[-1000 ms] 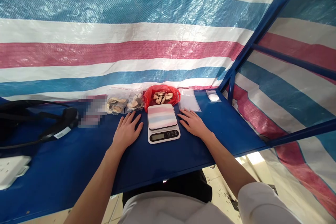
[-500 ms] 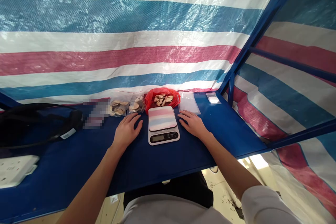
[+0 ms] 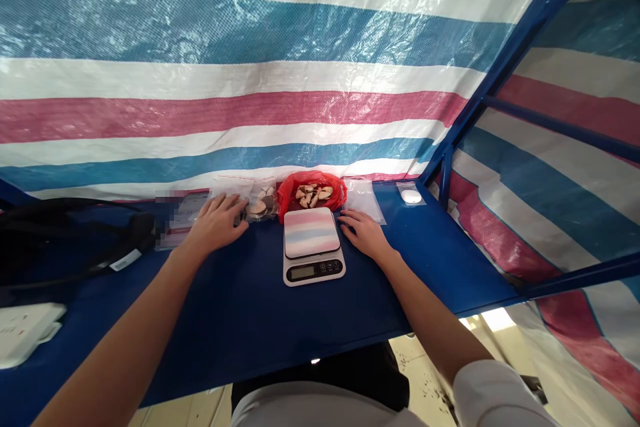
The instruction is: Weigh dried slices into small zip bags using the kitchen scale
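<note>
My left hand [image 3: 217, 223] lies over a clear plastic bag, mostly hidden beneath it, with its fingers spread. Just right of it is another clear bag of pale dried slices [image 3: 262, 203]. My right hand [image 3: 364, 230] rests palm down by the right side of a white kitchen scale [image 3: 311, 237], fingers apart and holding nothing. The scale's shiny platform bears no load and mirrors the striped sheet. Behind the scale sits an open red plastic bag [image 3: 285, 195] with pale slices [image 3: 313, 195] in it. A flat clear zip bag [image 3: 367, 199] lies beyond my right hand.
A small white rounded case [image 3: 411, 196] on a clear bag is at the back right. Printed clear packets [image 3: 185, 220], a black cabled device [image 3: 125, 233] and a white power strip [image 3: 30, 330] lie to the left. A striped sheet [image 3: 240, 113] and blue frame bars [image 3: 457, 127] enclose the table.
My left hand has moved left, from beside the scale onto the bag of slices. My right hand stays almost where it was. The view has shifted slightly.
</note>
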`<state>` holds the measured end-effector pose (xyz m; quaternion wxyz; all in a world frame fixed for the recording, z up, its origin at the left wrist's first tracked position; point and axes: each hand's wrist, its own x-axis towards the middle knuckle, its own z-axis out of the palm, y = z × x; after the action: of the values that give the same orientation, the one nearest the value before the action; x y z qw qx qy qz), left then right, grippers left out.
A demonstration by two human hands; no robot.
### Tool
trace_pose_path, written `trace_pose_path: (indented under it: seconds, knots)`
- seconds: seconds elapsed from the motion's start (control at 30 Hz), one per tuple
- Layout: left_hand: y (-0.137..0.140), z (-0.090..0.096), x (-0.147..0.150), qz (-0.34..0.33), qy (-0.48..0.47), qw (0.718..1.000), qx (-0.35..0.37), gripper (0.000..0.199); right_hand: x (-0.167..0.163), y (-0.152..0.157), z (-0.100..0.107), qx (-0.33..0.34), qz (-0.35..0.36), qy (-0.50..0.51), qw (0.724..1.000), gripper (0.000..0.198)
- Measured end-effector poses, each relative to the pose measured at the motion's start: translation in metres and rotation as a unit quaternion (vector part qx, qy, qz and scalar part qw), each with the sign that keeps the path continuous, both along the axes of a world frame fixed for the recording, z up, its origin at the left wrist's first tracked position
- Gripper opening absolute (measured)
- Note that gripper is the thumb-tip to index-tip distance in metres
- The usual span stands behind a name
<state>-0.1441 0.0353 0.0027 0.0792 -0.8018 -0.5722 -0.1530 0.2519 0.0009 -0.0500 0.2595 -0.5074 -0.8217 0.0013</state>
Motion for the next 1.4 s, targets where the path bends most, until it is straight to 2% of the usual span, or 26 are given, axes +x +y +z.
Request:
trace_pose_path:
  seconds: [0.2,0.4,0.83,0.97,1.1,1.2,1.3,1.4]
  knots:
    - [0.010,-0.007,-0.016,-0.032,-0.003,0.999,-0.021,0.054,0.003,0.002,-0.004,-0.012,0.009,-0.001,1.000,0.032]
    - [0.018,0.000,-0.019,-0.069,-0.023,0.997,-0.009,0.047,0.004,0.002,-0.006,-0.020,0.015,0.003,1.000,0.033]
    - [0.001,0.011,-0.007,-0.051,-0.112,0.989,0.079,0.042,0.004,0.002,-0.006,-0.011,0.013,-0.013,1.000,0.034]
    - [-0.007,0.020,0.002,-0.029,-0.170,0.979,0.107,0.039,0.003,0.000,-0.002,0.004,0.004,-0.008,1.000,0.034]
    - [-0.021,0.036,0.019,-0.012,-0.252,0.960,0.120,0.034,0.002,-0.003,0.007,0.029,-0.002,0.004,1.000,0.034]
    - [-0.031,0.045,0.036,0.004,-0.337,0.933,0.128,0.028,-0.004,-0.004,0.018,0.045,0.001,0.015,0.999,0.033]
    - [-0.036,0.045,0.055,-0.008,-0.451,0.887,0.104,0.030,-0.017,-0.006,0.032,0.062,0.011,0.034,0.997,0.033]
    - [-0.036,0.035,0.076,-0.025,-0.557,0.828,0.057,0.034,-0.037,-0.007,0.045,0.069,0.025,0.054,0.996,0.034]
